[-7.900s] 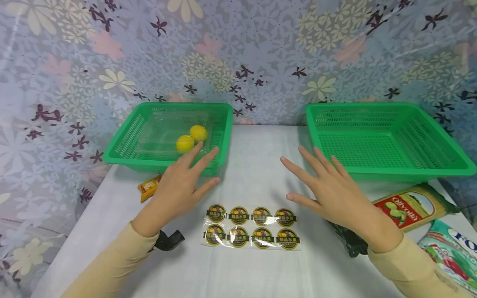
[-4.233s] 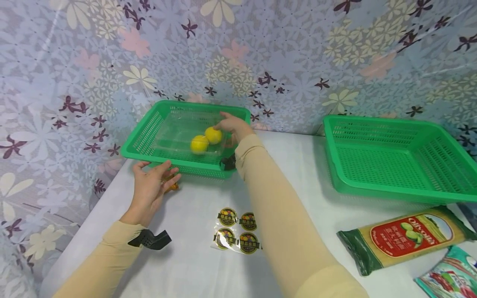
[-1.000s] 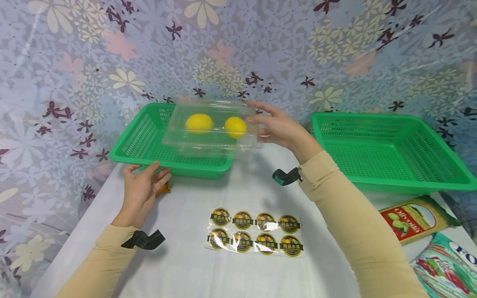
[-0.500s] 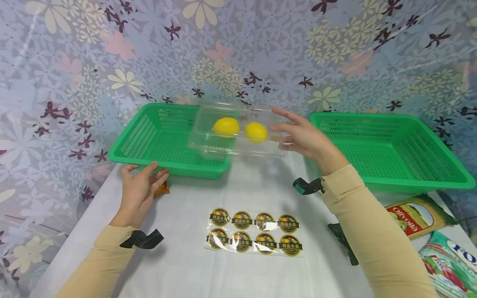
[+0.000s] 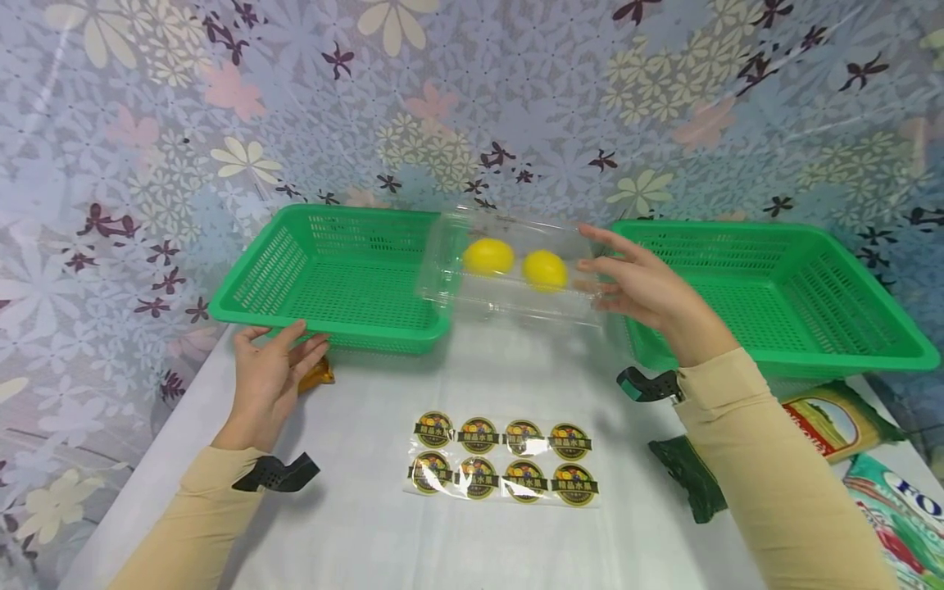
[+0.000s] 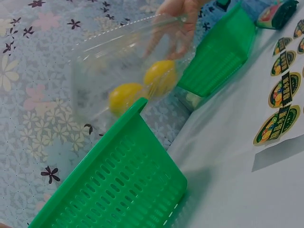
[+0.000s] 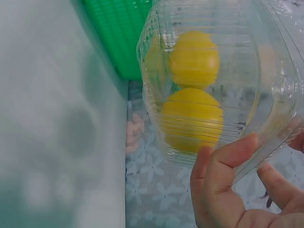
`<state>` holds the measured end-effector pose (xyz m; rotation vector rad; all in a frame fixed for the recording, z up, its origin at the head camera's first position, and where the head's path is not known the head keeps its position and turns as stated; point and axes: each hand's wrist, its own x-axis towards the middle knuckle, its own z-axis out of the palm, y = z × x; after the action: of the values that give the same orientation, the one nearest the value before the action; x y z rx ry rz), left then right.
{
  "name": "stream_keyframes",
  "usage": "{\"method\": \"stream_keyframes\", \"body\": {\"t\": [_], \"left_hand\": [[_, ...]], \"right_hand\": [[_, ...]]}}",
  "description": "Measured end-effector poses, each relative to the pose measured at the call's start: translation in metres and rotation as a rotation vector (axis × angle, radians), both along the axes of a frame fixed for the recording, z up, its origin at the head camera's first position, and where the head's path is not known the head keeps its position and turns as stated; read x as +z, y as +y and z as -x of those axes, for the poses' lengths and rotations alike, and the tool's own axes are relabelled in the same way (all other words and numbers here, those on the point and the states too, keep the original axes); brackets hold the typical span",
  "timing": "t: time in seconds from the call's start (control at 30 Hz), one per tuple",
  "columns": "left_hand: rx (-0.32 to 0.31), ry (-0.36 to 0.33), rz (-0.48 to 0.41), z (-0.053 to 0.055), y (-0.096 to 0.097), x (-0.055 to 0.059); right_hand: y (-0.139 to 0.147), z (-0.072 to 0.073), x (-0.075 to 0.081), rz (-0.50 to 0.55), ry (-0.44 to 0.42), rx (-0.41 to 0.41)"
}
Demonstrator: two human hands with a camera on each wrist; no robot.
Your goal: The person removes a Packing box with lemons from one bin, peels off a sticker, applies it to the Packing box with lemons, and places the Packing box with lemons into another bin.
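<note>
My right hand [image 5: 645,287] grips the right end of a clear plastic box [image 5: 509,307], thumb on one side and fingers on the other. Two lemons [image 5: 544,270] lie inside the box, which hangs slightly tilted between the baskets. In the right wrist view the lemons [image 7: 192,118] show through the ribbed plastic [image 7: 237,42]. My left hand [image 5: 267,373] holds the front rim of the left green basket [image 5: 347,329], fingertips at the rim's edge. Most of that hand is out of the left wrist view, where the basket's side [image 6: 118,185] fills the lower part.
A second green basket [image 5: 811,356] stands at the right. A sheet of round fruit stickers [image 5: 501,459] lies in front. At the right are a pasta packet [image 5: 833,426] and a teal bag [image 5: 900,508]. A small orange packet [image 5: 317,375] lies beside my left hand.
My right hand has lifted the clear box with the lemons out of the left basket and carried it rightward. Earlier both hands were free; my left hand has since stayed at the basket rim.
</note>
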<state>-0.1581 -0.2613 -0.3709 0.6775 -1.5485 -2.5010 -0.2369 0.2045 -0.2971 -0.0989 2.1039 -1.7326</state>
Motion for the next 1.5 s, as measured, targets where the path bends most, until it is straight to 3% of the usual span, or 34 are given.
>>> {"method": "stream_keyframes", "body": {"t": [0.37,0.6,0.9,1.5], "left_hand": [[0.001,0.004,-0.003,0.0,-0.002,0.0],[0.017,0.009,-0.01,0.0,-0.002,0.0],[0.016,-0.001,-0.002,0.0,0.0,0.001],[0.009,-0.011,0.003,-0.001,-0.001,-0.001]], "right_hand": [[0.025,-0.007,-0.007,-0.028,-0.001,-0.006],[0.033,-0.011,-0.007,-0.111,0.03,-0.017],[0.033,-0.019,-0.007,-0.217,0.079,-0.018],[0.019,-0.038,-0.01,-0.461,0.194,0.053]]}}
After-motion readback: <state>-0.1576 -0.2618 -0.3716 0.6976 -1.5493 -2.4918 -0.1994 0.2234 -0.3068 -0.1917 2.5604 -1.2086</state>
